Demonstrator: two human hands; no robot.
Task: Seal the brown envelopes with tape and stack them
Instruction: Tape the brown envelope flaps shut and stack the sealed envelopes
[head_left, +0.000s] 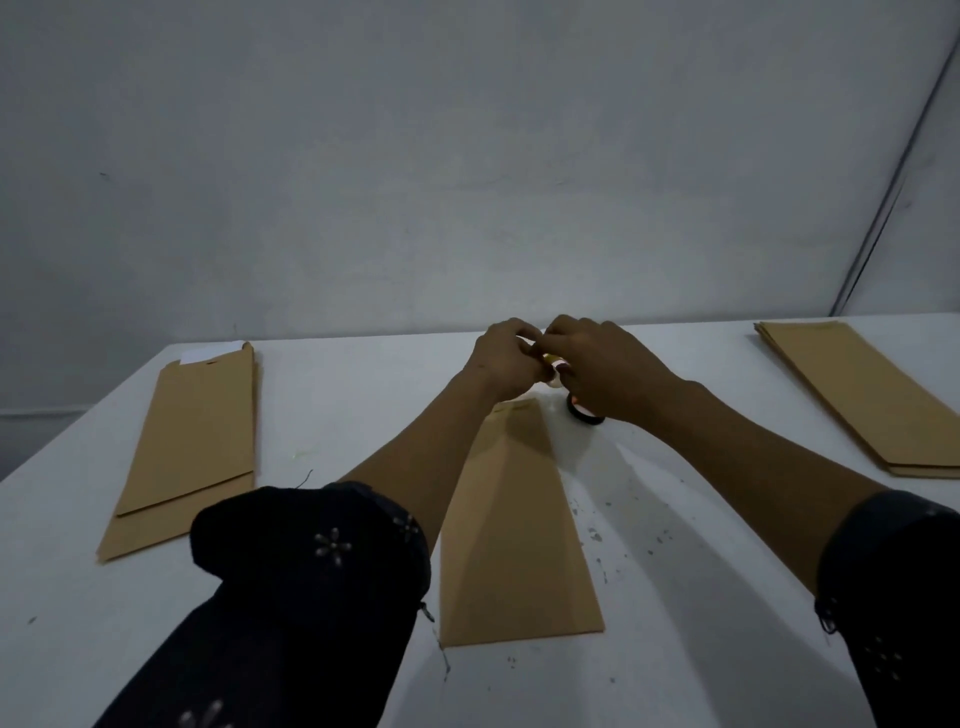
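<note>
Both hands up at the far end of the middle envelope (519, 525), fingers bunched together over a small roll of tape (555, 373). Left hand (506, 364) curled in, pinching at something pale near the roll, probably the loose tape end. Right hand (605, 371) curled too, fingertips meeting the left's. Too small and blurry to say which hand actually carries the roll. Dark ring (584, 413) on the table (363, 395) right under the right hand, maybe another roll, hard to tell.

Middle envelope flat on the table, long way pointing out, top flap end just below the hands. Pile of envelopes (189, 447) off to the left, another pile (862, 395) far right.

Stuff that could go sideways from here, just guessing:
- tape end folding back and sticking to itself or to fingers, since both hands are crowded in tight
- strip pulled off crooked, then landing skewed across the flap
- nothing pinning the envelope down, so a tug could drag or lift it
- flap not fully folded flat before tape lands, leaving a gap
</note>
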